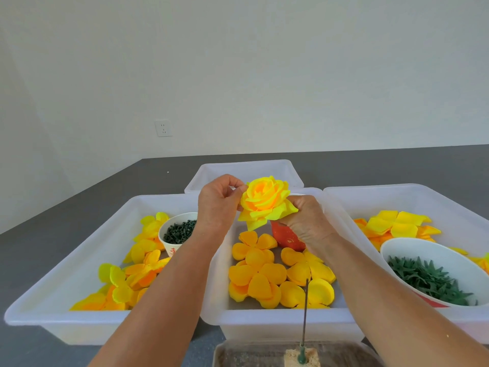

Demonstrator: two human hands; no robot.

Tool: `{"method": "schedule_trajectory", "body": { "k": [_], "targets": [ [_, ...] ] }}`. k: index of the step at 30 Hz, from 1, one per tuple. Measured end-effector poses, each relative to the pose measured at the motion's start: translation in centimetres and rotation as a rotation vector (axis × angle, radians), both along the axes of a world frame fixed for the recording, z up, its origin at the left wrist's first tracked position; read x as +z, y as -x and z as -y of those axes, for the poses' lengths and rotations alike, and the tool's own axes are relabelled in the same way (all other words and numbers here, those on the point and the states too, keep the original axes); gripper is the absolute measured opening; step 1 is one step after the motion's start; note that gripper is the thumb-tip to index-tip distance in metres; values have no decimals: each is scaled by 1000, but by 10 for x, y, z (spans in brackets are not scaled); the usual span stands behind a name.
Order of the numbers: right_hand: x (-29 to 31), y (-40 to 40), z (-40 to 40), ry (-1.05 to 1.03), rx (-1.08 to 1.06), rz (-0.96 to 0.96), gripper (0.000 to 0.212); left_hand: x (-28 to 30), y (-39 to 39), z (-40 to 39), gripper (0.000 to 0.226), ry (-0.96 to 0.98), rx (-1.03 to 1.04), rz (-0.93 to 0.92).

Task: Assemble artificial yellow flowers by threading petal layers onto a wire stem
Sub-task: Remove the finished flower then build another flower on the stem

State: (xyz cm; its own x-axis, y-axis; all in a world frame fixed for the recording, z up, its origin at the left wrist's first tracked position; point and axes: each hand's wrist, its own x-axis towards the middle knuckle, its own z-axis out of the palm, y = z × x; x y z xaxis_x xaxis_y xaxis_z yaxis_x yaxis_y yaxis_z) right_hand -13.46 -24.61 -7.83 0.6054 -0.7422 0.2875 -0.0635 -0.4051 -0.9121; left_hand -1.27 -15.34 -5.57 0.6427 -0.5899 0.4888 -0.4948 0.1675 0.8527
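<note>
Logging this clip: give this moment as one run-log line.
left hand: pinches outer petal | right hand: holds yellow flower from beneath | wire stem: upright, bare

The trays (79, 260) looked like translucent white plastic — smooth, with a soft sheen. The flower (266, 201) and the loose petal layers (258, 274) seemed thin matt cloth, slightly crinkled at the edges. The wire stem (305, 308) was thin dark metal, dull, seated in a rough, crumbly tan block (293, 357). The floor (397, 165) was matt grey — the wall (238, 62) smooth, flat white.
</note>
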Motion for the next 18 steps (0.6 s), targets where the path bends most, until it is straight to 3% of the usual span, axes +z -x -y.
{"method": "schedule_trajectory", "body": {
  "k": [2, 7, 12, 18],
  "targets": [
    [0, 0, -1, -82, -24, 70, 4, 1, 2, 0, 25, 4, -53, -93],
    [2, 2, 0, -150, -91, 239, 9, 5, 1, -3, 30, -48, -101, -363],
    [0, 1, 3, -109, -112, 259, 11, 6, 7, -2, 19, -227, -195, -406],
    [-5, 0, 8, 32, -96, 197, 5, 4, 4, -3, 19, -204, -121, -319]
  ]
}}
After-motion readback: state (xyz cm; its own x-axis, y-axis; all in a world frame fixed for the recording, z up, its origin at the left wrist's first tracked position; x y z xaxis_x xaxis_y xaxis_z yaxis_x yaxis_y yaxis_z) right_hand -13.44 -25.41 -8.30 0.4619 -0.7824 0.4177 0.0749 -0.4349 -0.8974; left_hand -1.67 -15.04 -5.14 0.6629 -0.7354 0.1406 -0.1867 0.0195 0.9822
